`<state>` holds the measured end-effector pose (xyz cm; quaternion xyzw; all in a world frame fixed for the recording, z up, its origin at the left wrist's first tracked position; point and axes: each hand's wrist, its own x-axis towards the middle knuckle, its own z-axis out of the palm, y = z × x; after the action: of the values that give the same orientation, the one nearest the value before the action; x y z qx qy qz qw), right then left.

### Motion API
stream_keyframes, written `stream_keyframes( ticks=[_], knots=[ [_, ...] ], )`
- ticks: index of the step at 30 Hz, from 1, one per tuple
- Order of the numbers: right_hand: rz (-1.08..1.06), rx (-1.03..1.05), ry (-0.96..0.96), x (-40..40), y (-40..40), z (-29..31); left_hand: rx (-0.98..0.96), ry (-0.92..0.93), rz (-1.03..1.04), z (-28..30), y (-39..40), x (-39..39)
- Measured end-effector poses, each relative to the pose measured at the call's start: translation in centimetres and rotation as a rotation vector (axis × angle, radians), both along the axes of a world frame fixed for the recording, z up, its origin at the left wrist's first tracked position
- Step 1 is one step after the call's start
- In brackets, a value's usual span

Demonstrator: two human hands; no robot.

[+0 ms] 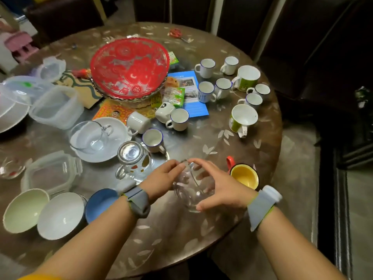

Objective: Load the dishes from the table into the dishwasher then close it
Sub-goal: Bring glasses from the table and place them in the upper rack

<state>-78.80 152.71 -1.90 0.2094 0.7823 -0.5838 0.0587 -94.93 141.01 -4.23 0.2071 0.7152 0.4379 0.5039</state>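
here both the left hand [161,178] and right hand [220,188] grasp a clear glass cup [191,190] above the round table [181,235], beside a yellow mug [244,175].

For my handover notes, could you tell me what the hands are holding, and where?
Both hold a clear glass cup: left hand pinches its rim, right hand wraps around its side.

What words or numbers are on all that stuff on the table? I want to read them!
No text here is sharp enough to quote.
Blue leaflet: white print and photos, too small and blurred to read.
Green packets: printing blurred.
Yellow-and-red paper: a cartoon face shows, characters unreadable.
Red-patterned glass platter: round medallions may hold characters, too blurred to read.
Green mugs: pictures only, nothing readable.
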Motion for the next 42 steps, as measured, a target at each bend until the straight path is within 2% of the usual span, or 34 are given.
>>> stream_keyframes(
  ticks=[2, 4, 8, 11, 13, 16, 18, 20, 25, 29, 33, 39, 42],
  knots=[
    [0.073, -0.119, 0.034, -1.6, 1.2, 1.3, 0.092, -0.039, 0.072, 2.0, 0.3, -1.0],
    [0.146, -0.166, 0.056, -3.2, 1.6, 1.9, 0.144, 0.013, 0.097, 3.7, 0.0, -2.2],
    [0.351, -0.118, 0.090, -6.7, 1.1, 2.7, 0.137, 0.057, 0.099, 6.8, -2.0, -4.2],
    [0.481, -0.020, 0.064, -10.3, 0.2, 2.7, 0.182, 0.023, 0.306, 9.3, -5.3, -6.2],
    [0.438, 0.116, 0.042, -12.4, 0.1, 1.7, 0.197, 0.044, 0.460, 10.0, -7.0, -7.4],
    [0.366, 0.529, 0.057, -16.3, -0.7, 0.0, 0.204, 0.029, 0.727, 10.5, -9.8, -9.1],
    [0.446, 0.791, 0.045, -19.3, -2.5, -0.6, 0.267, -0.044, 0.877, 10.7, -11.8, -10.1],
    [0.521, 0.987, -0.019, -21.1, -3.5, -1.7, 0.301, -0.112, 0.933, 11.0, -12.2, -10.1],
    [0.661, 1.186, -0.159, -24.0, -5.4, -4.3, 0.308, -0.190, 0.992, 10.5, -13.4, -9.9],
    [0.617, 1.193, -0.051, -24.8, -5.6, -4.8, 0.309, -0.126, 1.059, 10.0, -14.1, -10.7],
    [0.525, 1.088, -0.005, -24.5, -5.1, -4.8, 0.315, -0.090, 1.057, 9.7, -14.0, -11.3],
    [0.117, 0.629, 0.085, -22.0, -4.4, -1.6, 0.296, -0.046, 1.089, 9.5, -13.3, -11.8],
    [-0.096, 0.500, 0.137, -21.1, -3.9, 0.9, 0.292, -0.068, 1.082, 9.4, -12.6, -11.8]
  ],
)
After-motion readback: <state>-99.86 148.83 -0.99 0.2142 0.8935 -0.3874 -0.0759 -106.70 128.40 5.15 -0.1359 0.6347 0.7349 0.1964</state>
